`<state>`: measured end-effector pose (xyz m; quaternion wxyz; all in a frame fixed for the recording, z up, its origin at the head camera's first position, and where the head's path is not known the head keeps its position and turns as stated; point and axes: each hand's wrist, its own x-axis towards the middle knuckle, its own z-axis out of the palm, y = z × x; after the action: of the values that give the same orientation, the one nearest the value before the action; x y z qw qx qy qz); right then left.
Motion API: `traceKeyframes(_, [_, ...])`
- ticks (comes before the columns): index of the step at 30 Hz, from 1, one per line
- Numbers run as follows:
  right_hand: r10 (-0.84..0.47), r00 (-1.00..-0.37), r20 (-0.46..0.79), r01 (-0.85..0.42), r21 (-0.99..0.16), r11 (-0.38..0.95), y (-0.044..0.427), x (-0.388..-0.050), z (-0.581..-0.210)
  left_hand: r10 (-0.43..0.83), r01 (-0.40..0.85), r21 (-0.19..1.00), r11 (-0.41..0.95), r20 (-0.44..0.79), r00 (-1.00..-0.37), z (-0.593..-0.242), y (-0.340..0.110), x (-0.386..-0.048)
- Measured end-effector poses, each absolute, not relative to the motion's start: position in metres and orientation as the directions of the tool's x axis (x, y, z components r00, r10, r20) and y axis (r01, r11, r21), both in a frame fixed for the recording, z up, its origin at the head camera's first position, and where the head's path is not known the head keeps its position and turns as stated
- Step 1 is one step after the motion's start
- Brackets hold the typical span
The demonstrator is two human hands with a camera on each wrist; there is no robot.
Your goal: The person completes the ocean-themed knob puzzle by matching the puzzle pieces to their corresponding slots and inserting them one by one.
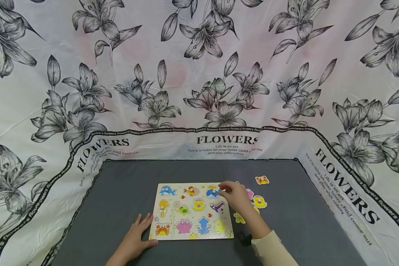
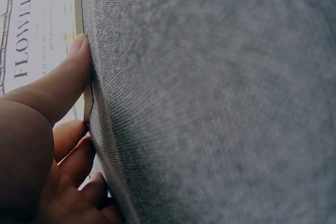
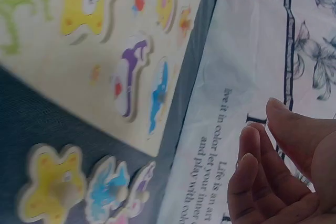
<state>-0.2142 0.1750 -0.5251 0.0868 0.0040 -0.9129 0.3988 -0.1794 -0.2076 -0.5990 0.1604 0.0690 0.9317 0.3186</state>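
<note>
A pale wooden puzzle board (image 1: pixel 176 236) with sea-animal shapes lies on the dark table. At its lower left corner my left hand (image 1: pixel 134 238) rests with fingers spread, fingertips on the left side and thumb along the front edge. The left thumb (image 2: pixel 73 69) touches the board's edge in the left wrist view. Over the upper right corner is my right hand (image 1: pixel 236 195), beside a blue whale piece (image 1: pixel 212 193). In the right wrist view the right hand's fingers (image 3: pixel 249 142) are loosely bent, thumb apart, nothing between them. That view shows the whale piece's knob (image 3: pixel 161 97).
Right of the board lie loose knobbed pieces: a yellow starfish (image 1: pixel 238 218), a yellow octopus (image 1: pixel 259 201), a pink piece (image 1: pixel 249 193) and a crab (image 1: pixel 262 180) farther back. My right forearm partly covers this group. A flower-printed cloth (image 1: pixel 226 146) rises behind the table.
</note>
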Motion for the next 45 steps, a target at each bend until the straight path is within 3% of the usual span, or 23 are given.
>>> traceKeyframes(16, [0.163,-0.971,0.176,0.003,-0.670,0.743,0.225,-0.192,-0.551,0.239,0.032,0.624,0.781,-0.252,-0.938,-0.601,-0.208,-0.180])
traceKeyframes(25, [0.258,-0.956,0.141,0.108,-0.648,0.754,0.252,-0.179,-0.562,0.228,0.015,0.624,0.781,-0.262,-0.938,-0.598,-0.207,-0.179])
traceKeyframes(45, [0.277,-0.960,0.040,0.200,-0.592,0.781,0.267,-0.180,-0.578,0.224,0.014,0.613,0.790,-0.267,-0.937,-0.598,-0.207,-0.181])
